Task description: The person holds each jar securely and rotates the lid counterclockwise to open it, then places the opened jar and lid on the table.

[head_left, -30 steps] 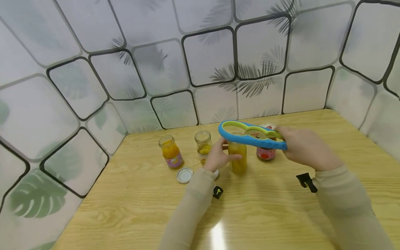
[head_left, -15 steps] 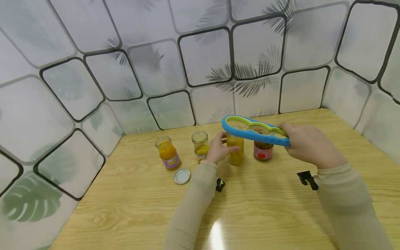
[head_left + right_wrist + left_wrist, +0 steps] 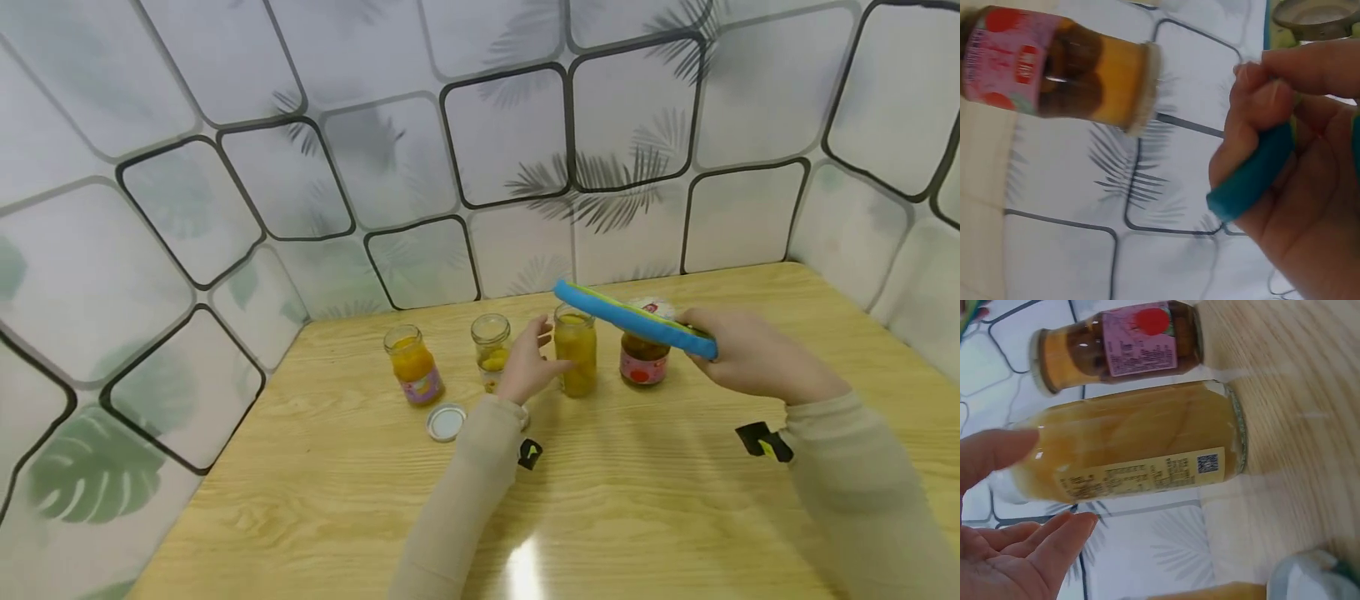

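Observation:
My left hand [image 3: 528, 364] is beside a tall glass jar of yellow fruit [image 3: 576, 357], its fingers spread and relaxed. In the left wrist view the thumb [image 3: 999, 453] overlaps the jar's upper part; whether it touches is unclear. My right hand [image 3: 757, 354] grips the handle end of a blue and green jar opener [image 3: 633, 321], whose loop is held above the jars and seen nearly edge-on. Behind the opener stands a jar of dark fruit with a pink label [image 3: 643, 358] and a pale lid. The right wrist view shows curled fingers round the blue handle [image 3: 1257, 172].
To the left stand an uncovered jar with yellow fruit pieces [image 3: 492, 350] and an uncovered orange-filled jar with a purple label [image 3: 415, 367]. A loose lid [image 3: 446, 422] lies before them; another is partly behind the left sleeve. A patterned wall [image 3: 517, 242] borders the table's back.
The opener has tipped from showing its loop to nearly edge-on, and moved slightly right with my right hand. My left fingers have opened wider beside the tall jar.

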A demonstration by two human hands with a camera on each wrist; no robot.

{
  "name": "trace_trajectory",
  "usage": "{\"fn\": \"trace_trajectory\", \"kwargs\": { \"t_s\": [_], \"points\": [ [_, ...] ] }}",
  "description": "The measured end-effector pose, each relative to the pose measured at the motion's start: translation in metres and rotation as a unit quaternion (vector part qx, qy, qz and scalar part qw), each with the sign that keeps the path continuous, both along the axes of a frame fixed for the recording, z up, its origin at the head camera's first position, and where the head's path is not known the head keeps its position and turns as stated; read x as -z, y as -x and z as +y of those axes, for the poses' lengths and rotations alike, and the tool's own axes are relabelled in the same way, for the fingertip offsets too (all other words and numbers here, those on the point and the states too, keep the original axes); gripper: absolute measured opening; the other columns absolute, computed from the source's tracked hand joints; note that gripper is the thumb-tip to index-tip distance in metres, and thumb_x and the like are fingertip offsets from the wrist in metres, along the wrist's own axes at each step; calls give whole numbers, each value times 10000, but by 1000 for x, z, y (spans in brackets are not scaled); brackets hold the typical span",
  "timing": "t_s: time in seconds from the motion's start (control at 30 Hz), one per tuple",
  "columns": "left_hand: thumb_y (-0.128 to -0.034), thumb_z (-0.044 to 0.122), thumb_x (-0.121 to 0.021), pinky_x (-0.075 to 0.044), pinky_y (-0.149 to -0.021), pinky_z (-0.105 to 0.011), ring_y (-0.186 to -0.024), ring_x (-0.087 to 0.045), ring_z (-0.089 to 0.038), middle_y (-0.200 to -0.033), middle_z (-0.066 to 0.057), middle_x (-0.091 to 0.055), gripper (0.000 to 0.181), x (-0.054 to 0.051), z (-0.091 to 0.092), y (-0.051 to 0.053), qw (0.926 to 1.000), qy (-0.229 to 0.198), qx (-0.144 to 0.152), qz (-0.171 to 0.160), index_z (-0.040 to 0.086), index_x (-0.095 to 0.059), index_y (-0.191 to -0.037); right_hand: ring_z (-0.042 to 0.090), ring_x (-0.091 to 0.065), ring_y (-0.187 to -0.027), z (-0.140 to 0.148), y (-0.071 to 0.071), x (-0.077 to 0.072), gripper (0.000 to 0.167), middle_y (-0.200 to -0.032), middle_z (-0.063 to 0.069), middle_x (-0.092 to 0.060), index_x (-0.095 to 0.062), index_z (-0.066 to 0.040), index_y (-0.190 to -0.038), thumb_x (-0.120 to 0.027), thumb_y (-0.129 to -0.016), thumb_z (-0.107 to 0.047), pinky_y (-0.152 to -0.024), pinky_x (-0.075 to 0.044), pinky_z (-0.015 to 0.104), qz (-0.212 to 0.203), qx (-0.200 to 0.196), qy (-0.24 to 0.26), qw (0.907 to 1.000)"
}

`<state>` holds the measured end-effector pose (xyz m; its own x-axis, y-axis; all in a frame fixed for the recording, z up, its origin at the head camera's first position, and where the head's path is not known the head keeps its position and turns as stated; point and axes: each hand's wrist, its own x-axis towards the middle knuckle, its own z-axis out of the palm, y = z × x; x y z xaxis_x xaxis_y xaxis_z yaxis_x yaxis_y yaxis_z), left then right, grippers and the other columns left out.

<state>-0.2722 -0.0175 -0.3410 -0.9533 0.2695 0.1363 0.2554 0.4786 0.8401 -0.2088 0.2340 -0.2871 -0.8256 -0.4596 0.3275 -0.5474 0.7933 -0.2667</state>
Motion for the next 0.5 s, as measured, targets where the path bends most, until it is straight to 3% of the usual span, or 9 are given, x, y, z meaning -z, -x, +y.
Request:
{"fn": "trace_trajectory", "kwargs": {
  "t_s": [0.13,0.3,0.4,0.5],
  "points": [
    [-745,-134,-555,-446,-842,-308,-1107,-479,-251,-1235,-145,-465,667,-1,-15,-16,9996,-92,239,94,28,-311,-1345,62,-379,-482,2,2,15,88,-602,-52,-454,-544,-45,-866,-591,-805,-3,-454,-326,231,-741,-357,192,9964],
    [-718,-192,-504,-485,-735,-260,-956,-572,-233,-1057,-133,-571,500,1,-36,-33,9955,528,743,254,-28,-485,-1190,89,-519,-549,-3,8,31,43,-636,-37,-561,-541,-23,-865,-568,-841,-47,-460,-387,251,-1731,-621,281,9825],
    [-704,-186,-510,-483,-726,-248,-911,-585,-223,-1003,-122,-593,439,2,-44,-40,9917,772,993,273,-43,-530,-1118,108,-564,-596,-9,13,40,135,-675,-2,-605,-562,45,-953,-559,-839,-26,-490,-411,259,-1926,-651,235,9788],
    [-707,-167,-525,-483,-709,-236,-892,-587,-213,-989,-114,-597,412,1,-49,-45,9904,791,1109,227,-39,-538,-1099,90,-555,-593,-16,17,47,135,-697,1,-611,-582,55,-940,-567,-823,-9,-496,-415,250,-1929,-707,104,9786]
  ]
}}
